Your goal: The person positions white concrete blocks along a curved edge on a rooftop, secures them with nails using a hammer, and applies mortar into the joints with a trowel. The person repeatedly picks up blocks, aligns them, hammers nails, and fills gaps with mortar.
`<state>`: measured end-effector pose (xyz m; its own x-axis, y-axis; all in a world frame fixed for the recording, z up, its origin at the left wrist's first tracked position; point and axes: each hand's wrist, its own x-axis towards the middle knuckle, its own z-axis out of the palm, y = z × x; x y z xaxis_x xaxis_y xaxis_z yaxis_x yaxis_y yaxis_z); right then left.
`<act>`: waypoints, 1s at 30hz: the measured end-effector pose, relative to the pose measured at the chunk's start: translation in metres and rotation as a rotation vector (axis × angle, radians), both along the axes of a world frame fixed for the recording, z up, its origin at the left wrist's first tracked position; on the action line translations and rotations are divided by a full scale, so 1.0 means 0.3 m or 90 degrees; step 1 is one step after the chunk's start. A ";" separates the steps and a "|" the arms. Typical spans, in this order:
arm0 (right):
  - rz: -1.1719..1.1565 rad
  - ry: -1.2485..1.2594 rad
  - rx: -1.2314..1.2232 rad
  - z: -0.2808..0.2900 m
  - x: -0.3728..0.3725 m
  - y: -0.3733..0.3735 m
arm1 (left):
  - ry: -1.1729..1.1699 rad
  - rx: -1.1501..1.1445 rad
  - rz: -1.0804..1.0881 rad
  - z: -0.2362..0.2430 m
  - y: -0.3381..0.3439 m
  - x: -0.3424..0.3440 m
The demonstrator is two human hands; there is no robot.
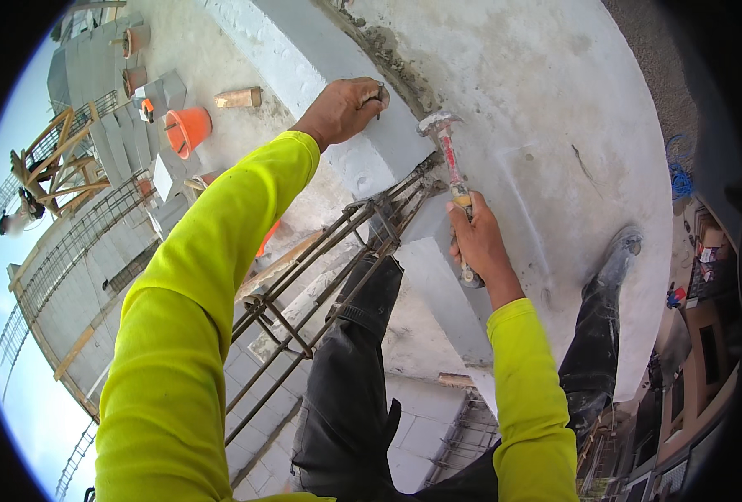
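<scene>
One hammer (449, 159), red and yellow along the shaft, its head just beside the end of a pale block (362, 159); contact unclear. The right hand (477, 238) is wrapped around its handle. The left hand (343, 110) is closed on a small dark piece (380, 91) at the block's top; kind not discernible.

Judgement: for a well-aimed blow, the fingers should sit low on that piece, clear of the hammer's path, with the piece steady and the face landing squarely. Light taps would suit first; a loose wrist helps.

Outward: rebar cage (377, 207) at the block's near end, pale concrete surface (563, 109) to the right, wood offcut (238, 98) and orange bucket (188, 131) to the left.
</scene>
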<state>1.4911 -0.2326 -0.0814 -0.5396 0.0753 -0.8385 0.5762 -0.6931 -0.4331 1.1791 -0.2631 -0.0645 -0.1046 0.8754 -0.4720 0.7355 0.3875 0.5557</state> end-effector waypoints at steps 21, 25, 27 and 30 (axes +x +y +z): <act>-0.109 0.142 0.418 -0.177 0.100 0.049 | -0.013 -0.303 -0.051 -0.351 0.122 0.030; -0.148 0.155 0.427 -0.166 0.031 0.043 | -0.012 -0.272 -0.065 -0.324 0.128 0.023; -0.143 0.165 0.425 -0.163 0.006 0.046 | -0.022 -0.277 -0.050 -0.314 0.133 0.027; -0.077 0.184 0.416 -0.166 -0.008 0.061 | -0.009 -0.308 -0.049 -0.314 0.141 0.034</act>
<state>1.4886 -0.2144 -0.1314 -0.6889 0.5858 -0.4269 0.3114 -0.2926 -0.9041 1.1892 -0.2207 -0.1586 -0.0390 0.5596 -0.8278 0.7658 0.5489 0.3350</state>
